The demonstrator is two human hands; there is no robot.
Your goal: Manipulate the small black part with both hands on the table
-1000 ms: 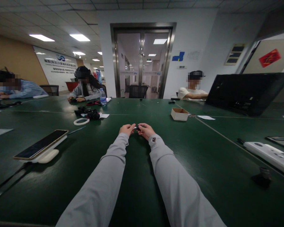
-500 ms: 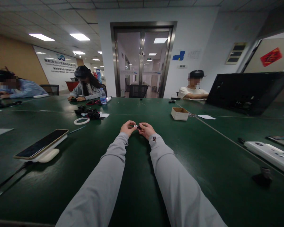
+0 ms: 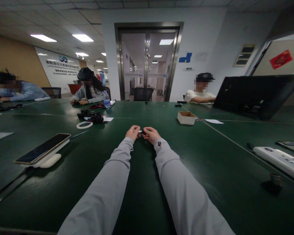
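Over the middle of the green table (image 3: 147, 182), my left hand (image 3: 132, 133) and my right hand (image 3: 152, 134) face each other a short way apart. Between their fingertips is a small black piece with a shiny, metal-looking end (image 3: 140, 131). My left fingers pinch the shiny end, while the dark end sits in my right fingers. It is too small to tell its kind, or whether it is one part or two joined. Grey sleeves cover both forearms.
A phone on a stand (image 3: 45, 148) lies to the left, near a white tape ring (image 3: 84, 125). Beyond are black gear (image 3: 94, 117) and a water bottle (image 3: 106, 99). A small open box (image 3: 186, 117) and a power strip (image 3: 279, 161) are right. Several people sit around the table.
My left hand has shifted very slightly and its fingers now cover more of the shiny end. My right hand and the things on the table look the same.
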